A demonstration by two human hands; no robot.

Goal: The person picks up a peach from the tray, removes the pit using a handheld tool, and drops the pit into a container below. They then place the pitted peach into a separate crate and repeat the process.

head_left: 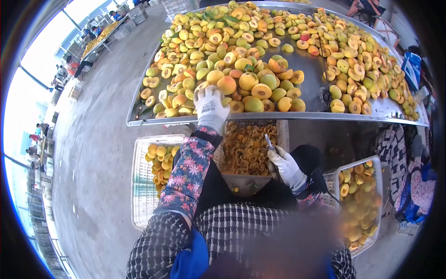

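My left hand (211, 109), in a white glove, reaches over the near rim of the metal table (209, 119). Its fingers are stretched out against the yellow peaches (227, 85) at the front of the pile; I see no fruit lifted in it. My right hand (286, 168), also gloved, is closed around a small knife (268, 141) with its metal blade pointing up. This hand is held above my lap, beside a crate of brownish pits and scraps (248, 149) under the table edge. Many peaches on the table are cut halves, some with pits showing.
A white crate (139, 186) with peaches stands at my left, another crate (378, 186) with halves at my right. More halves (367, 69) lie across the table's right side. At far right sits another person's patterned sleeve (422, 190). Other people work at a distant table (100, 39).
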